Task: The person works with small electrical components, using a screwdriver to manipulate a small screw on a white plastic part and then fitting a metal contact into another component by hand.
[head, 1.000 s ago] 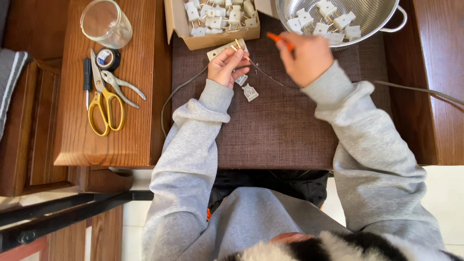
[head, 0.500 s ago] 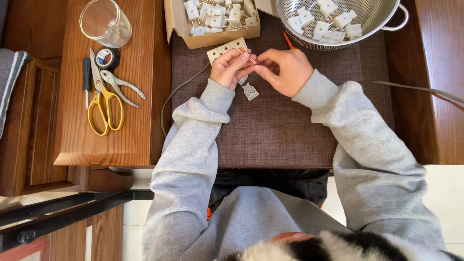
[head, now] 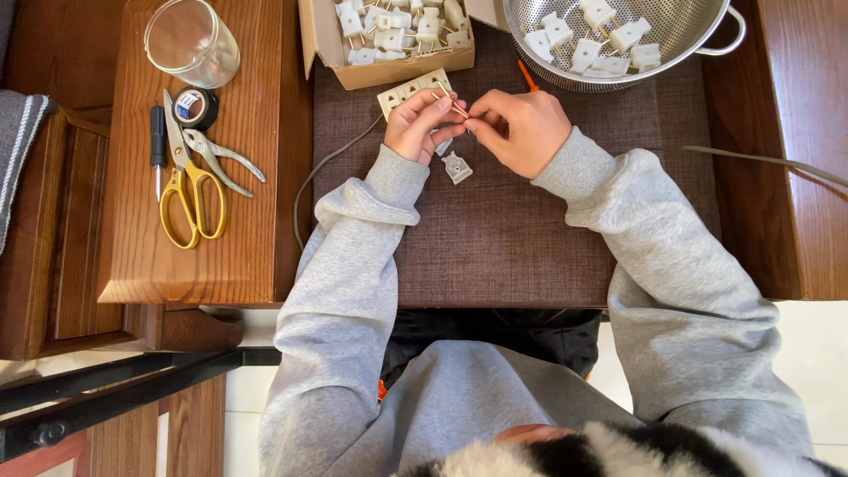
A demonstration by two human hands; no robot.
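Since prev. frame, right hand (head: 521, 128) has closed in on left hand (head: 420, 124), both pinching small cream plastic plug w/ brass prongs (head: 449, 95) over brown woven mat (head: 495, 230).

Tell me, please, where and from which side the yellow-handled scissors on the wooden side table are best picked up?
Grip the yellow-handled scissors at the handle loops, coming from the near, body side. They lie flat with the loops toward the person and the blades pointing away toward the tape roll, crossing the pliers; the loops sit clear of both.
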